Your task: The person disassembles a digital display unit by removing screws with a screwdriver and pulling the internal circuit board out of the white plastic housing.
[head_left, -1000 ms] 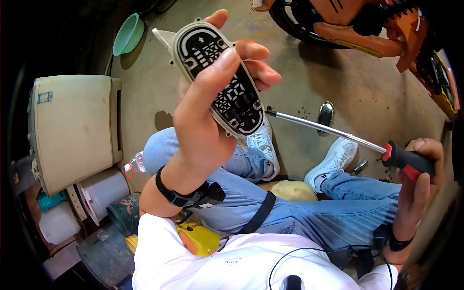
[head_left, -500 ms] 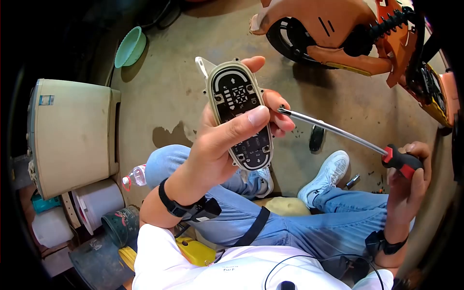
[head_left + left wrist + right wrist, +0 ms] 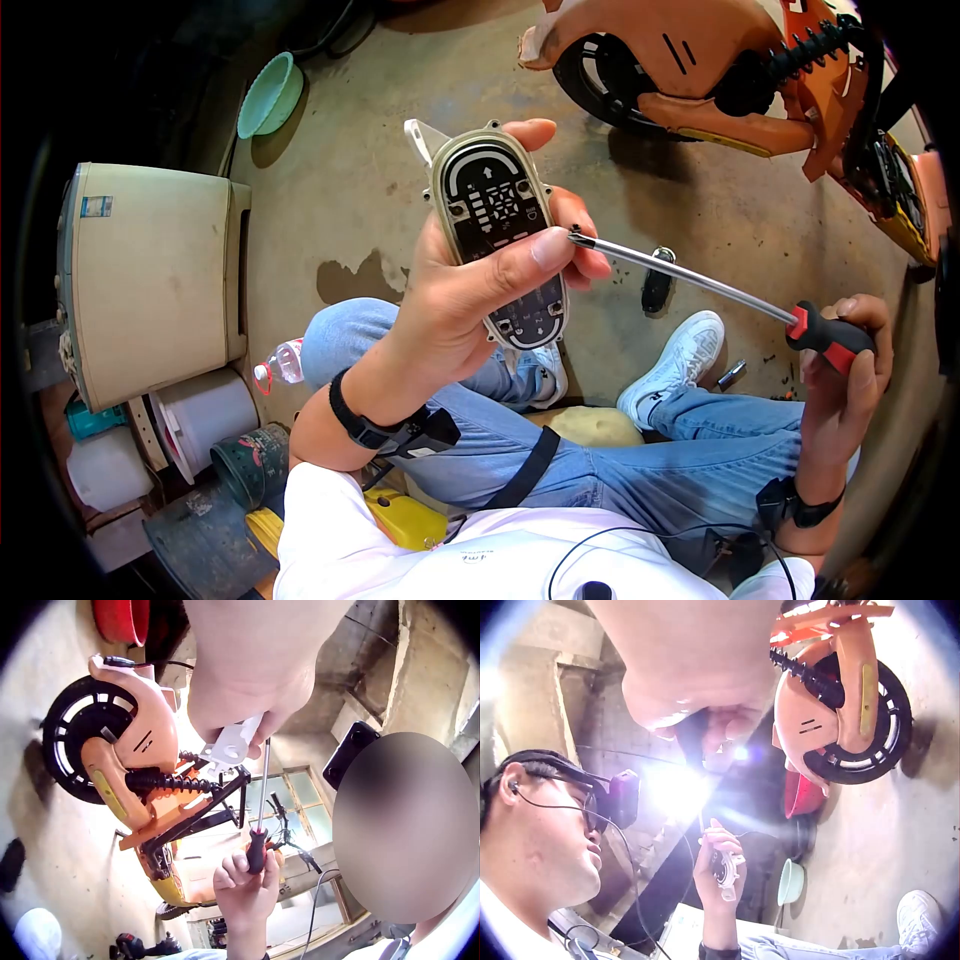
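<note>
My left hand grips an oval scooter display panel, its thumb across the black face and its fingers behind. The panel has a pale rim with small lugs and a white bracket at the upper left. In my right hand is a screwdriver, held by its red and black handle. Its shaft points left, and the tip, with a small dark bit at its end, is right at the left thumb's tip. The left wrist view shows the bracket beside the screwdriver shaft.
An orange scooter stands at the upper right. A green basin and a cream-coloured appliance are to the left, with buckets below. On the floor lie a dark oblong object, a small metal piece and a bottle.
The display panel has come lower and turned more upright in the head view. The screwdriver tip has gone from beside the panel's lower end to the left thumb's tip.
</note>
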A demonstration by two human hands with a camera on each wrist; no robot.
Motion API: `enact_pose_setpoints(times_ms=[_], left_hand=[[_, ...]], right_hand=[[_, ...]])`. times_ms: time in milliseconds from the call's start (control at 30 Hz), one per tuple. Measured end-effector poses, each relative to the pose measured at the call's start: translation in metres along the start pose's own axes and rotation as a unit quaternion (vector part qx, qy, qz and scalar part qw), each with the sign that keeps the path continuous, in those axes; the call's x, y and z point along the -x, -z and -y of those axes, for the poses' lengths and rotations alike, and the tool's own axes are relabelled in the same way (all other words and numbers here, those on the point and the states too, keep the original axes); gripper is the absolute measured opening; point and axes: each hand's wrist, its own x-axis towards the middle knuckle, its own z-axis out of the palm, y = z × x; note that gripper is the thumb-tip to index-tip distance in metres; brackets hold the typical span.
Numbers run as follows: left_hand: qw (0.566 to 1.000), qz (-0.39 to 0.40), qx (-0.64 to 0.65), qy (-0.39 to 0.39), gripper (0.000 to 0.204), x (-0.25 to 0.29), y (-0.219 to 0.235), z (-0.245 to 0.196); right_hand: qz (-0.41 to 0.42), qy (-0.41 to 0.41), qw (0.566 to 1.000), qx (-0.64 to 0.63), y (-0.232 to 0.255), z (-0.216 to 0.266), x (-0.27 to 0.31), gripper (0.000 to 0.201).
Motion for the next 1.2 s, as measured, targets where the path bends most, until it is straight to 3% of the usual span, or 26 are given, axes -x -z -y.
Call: enact_pose_setpoints(times_ms=[367, 700, 900, 1000, 1100, 1200], left_hand=[[0.990, 0.034, -0.069, -0.117, 0.070, -0.003, 0.009, 0.007], [0.981, 0.038, -0.118, -0.146, 0.070, -0.003, 0.011, 0.006], [0.955, 0.043, -0.203, -0.213, 0.065, -0.005, 0.012, 0.008], [0.903, 0.055, -0.321, -0.280, 0.059, -0.005, 0.014, 0.007], [0.873, 0.056, -0.384, -0.296, 0.058, -0.004, 0.013, 0.005], [0.872, 0.041, -0.395, -0.287, 0.056, -0.004, 0.011, 0.006]], right_hand=[[0.012, 0.007, 1.000, 0.000, 0.007, 0.001, -0.003, 0.058], [0.011, 0.008, 1.000, 0.012, 0.008, 0.000, -0.002, 0.058], [0.015, 0.012, 0.999, 0.032, 0.009, 0.000, -0.002, 0.055], [0.004, 0.021, 0.999, 0.042, 0.008, 0.001, -0.001, 0.053], [0.032, 0.019, 0.997, 0.064, 0.010, 0.005, -0.002, 0.050], [0.018, 0.048, 0.994, 0.098, 0.007, 0.006, -0.004, 0.049]])
